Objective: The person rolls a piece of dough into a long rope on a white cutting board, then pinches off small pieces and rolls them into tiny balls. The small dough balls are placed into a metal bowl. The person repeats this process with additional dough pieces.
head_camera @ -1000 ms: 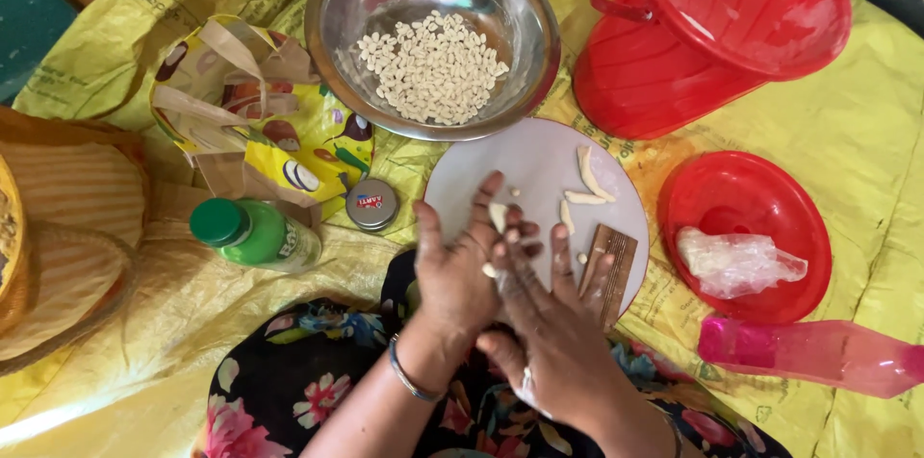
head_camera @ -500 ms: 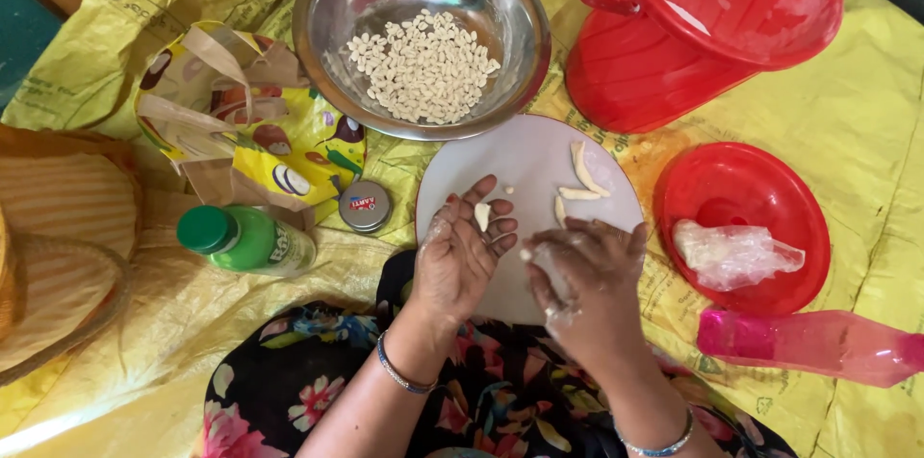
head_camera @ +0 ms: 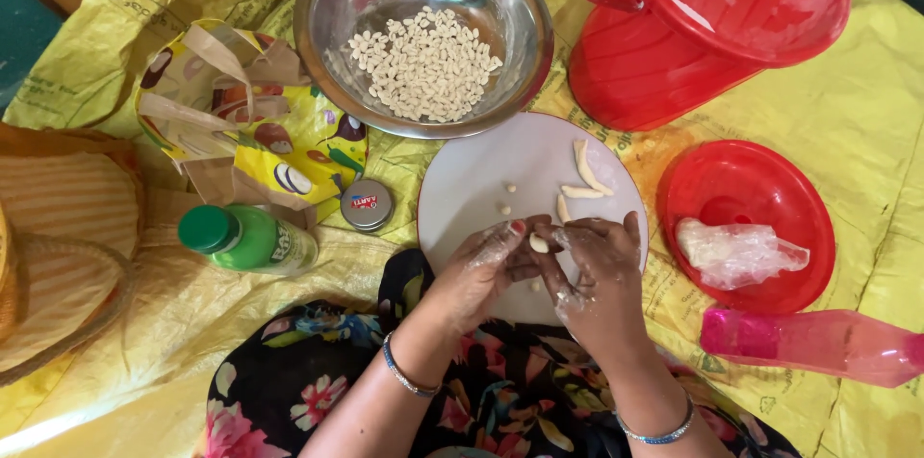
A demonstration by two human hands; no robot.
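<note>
Well along: bowl (head_camera: 318, 11) heaped with shaped bits, three strips (head_camera: 581, 190) waiting on plate (head_camera: 462, 198), left hand (head_camera: 481, 270) and right hand (head_camera: 597, 275) pinching one dough piece (head_camera: 539, 243)

Both forearms come up from the bottom and angle in toward each other, so the hands meet right in the middle. Left hand (head_camera: 486, 270) is palm-in with the fingers curled, thumb and fingertips pinched together. Right hand (head_camera: 599, 275) sits just beside it, back of the hand up, fingers bent inward so the tips touch the left ones. Both hands look dusted with something pale and floury. There's a thin bangle on each wrist. Sleeves are floral, elbows tucked close to the body.
</note>
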